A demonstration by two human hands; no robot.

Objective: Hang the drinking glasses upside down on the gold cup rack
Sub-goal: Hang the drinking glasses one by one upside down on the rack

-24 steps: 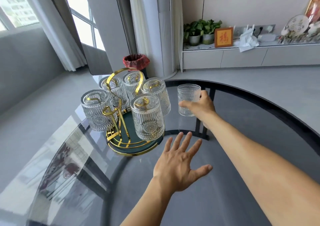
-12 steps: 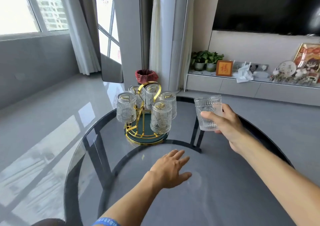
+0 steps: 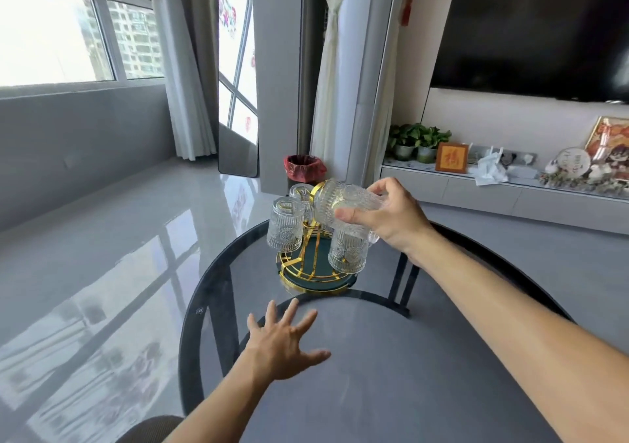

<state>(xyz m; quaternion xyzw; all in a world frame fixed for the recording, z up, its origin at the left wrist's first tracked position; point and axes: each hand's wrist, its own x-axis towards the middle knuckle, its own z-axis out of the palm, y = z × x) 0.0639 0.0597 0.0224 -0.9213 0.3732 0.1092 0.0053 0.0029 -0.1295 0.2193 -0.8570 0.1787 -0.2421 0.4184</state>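
Right hand (image 3: 394, 218) grips ribbed clear glass (image 3: 343, 201) tilted sideways, frame centre, above gold wire rack (image 3: 315, 272); hung glasses beneath. Left hand (image 3: 282, 344) splayed, empty, over smoked-glass table (image 3: 391, 374).

Left hand (image 3: 284, 345) flat and palm down, fingers spread wide, forearm bare and reaching forward, right hand (image 3: 396, 219) raised higher, thumb and fingers wrapped around a tilted glass (image 3: 343, 204), right forearm bare and stretched out from the lower right
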